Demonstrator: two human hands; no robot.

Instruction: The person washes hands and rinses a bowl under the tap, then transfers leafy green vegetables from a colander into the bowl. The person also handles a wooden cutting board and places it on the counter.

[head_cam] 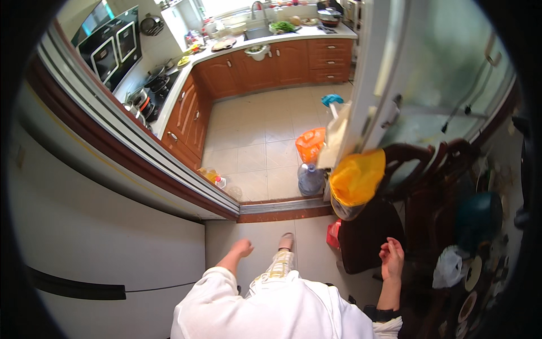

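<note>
My left hand point(242, 247) hangs over the pale tiled floor, its fingers curled in, and nothing shows in it. On the other side, my right hand point(392, 259) is held above the edge of a dark wooden chair seat point(369, 237); its fingers are loosely bent and apart, with no object in them. One slippered foot point(286, 241) is forward, just short of the sliding-door track point(283, 208). A yellow cloth or bag point(358, 178) hangs by the door frame above the chair. Beside the seat is a red bag point(333, 234).
Past the doorway lies a kitchen with wooden cabinets point(254, 70), a sink point(259, 33) and a gas stove point(163, 95). A large plastic water bottle point(310, 180) and an orange basket point(311, 144) stand inside at right. Bottles point(219, 181) stand at left. A refrigerator point(127, 237) flanks me.
</note>
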